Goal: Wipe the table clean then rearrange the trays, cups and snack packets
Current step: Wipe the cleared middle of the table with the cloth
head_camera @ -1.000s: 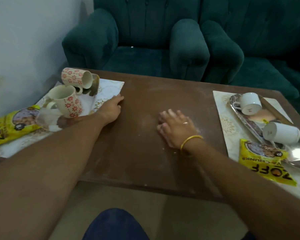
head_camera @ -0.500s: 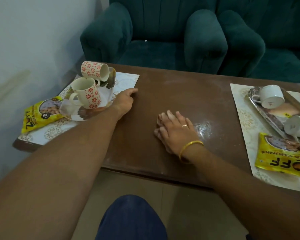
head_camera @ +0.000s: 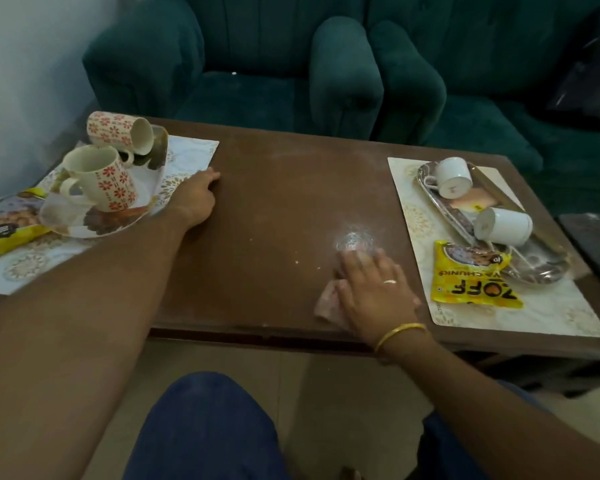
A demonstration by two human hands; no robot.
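Wiping is the step in hand: our right hand [head_camera: 371,289] lies flat, fingers spread, pressing a crumpled cloth [head_camera: 328,303] onto the brown surface [head_camera: 274,188] just below a white powdery patch [head_camera: 355,239]. Our left hand [head_camera: 196,199], loosely curled, steadies the left placemat [head_camera: 191,157]. Next, we judge, a push through that patch and the crumbs [head_camera: 297,262]; trays, cups and packets wait at both ends.

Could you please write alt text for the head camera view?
A person's right hand presses a cloth on a dusty brown table, while the left hand rests beside a placemat holding floral mugs.
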